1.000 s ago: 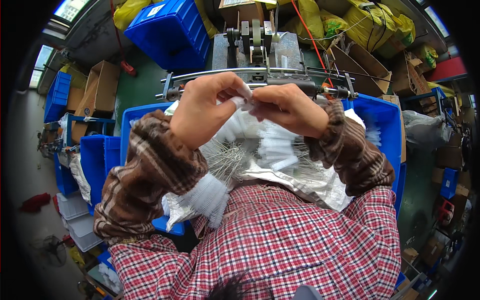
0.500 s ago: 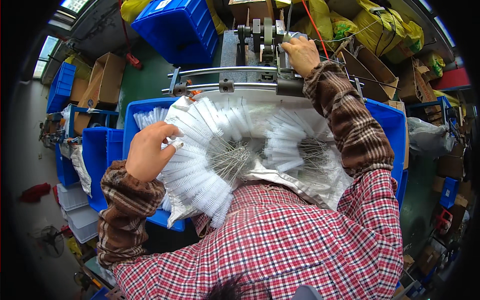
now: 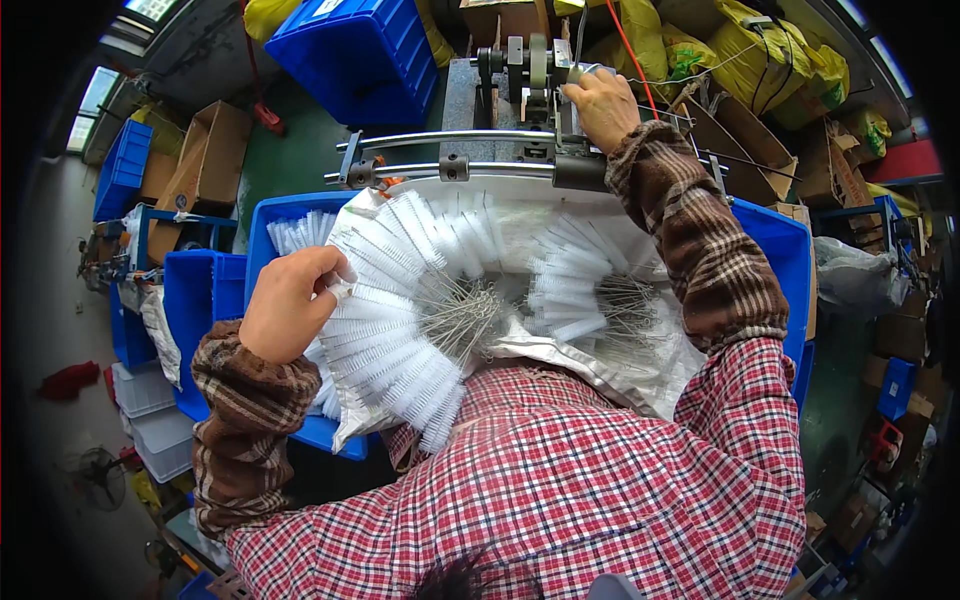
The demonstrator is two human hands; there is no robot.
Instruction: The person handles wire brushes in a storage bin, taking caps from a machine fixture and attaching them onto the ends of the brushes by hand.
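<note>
White-bristled wire brushes [image 3: 375, 325] lie fanned out on a white woven sack [image 3: 660, 375] across my lap, their twisted wire stems [image 3: 460, 315] meeting toward the middle. A second, smaller cluster of brushes [image 3: 568, 285] rests to the right. My left hand [image 3: 292, 300] is at the outer tips of the left fan, thumb and fingers closed together; whatever they pinch is hidden. My right hand [image 3: 603, 108] reaches forward to a small bench machine [image 3: 537, 75] with a wheel and metal rails. Its fingers curl down beside the wheel, and what they grip cannot be made out.
A blue bin [image 3: 775, 250] lies beneath the sack. Two metal rails [image 3: 470, 172] cross in front of the machine. Another blue bin [image 3: 350, 65] stands at the far left, yellow sacks [image 3: 765, 60] at the far right. A red cable [image 3: 632, 55] hangs near my right hand.
My left hand has shifted slightly left and its fingers have drawn closer together at the brush tips. The right hand remains at the machine, almost unmoved.
</note>
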